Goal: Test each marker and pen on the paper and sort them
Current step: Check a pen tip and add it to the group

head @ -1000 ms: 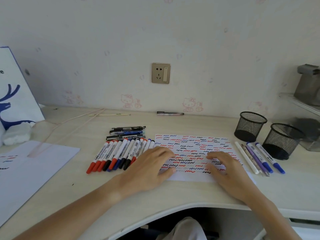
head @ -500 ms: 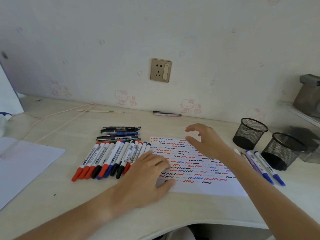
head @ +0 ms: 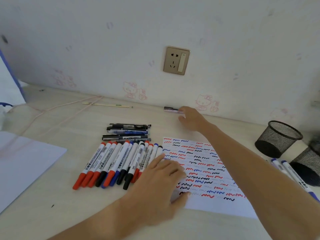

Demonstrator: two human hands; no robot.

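White barrels with red, blue and black caps make up the markers point(head: 119, 163), a slanted row on the pale wood-grain desk point(head: 69, 201), each printed WHITEBOARD along its side; the smaller print is too blurred to read. Just behind them lies a small stack of dark pens point(head: 128, 132), slim and partly clear-bodied, pointing sideways. To the right of the row sits the paper point(head: 204, 170), a white sheet covered in short wavy red, blue and black test strokes. The left hand point(head: 161, 186) rests flat on the sheet's left edge, fingers spread and relaxed, thumb pressing near a black squiggle. The right hand point(head: 192, 118) reaches across to the wall, its fingertips at the end of a pink pen point(head: 171, 109) with a black clip lying along the desk's back edge; whether they grasp it or only touch it cannot be told. At right stand 2 black wire-mesh cups point(head: 277, 139), round and tapered, with more white markers with blue caps point(head: 292, 174) lying beside them. A gold-toned socket plate point(head: 176, 60) is fixed to the wall, which bears faint pink cat cartoons. A plain sheet point(head: 26, 163) lies far left.
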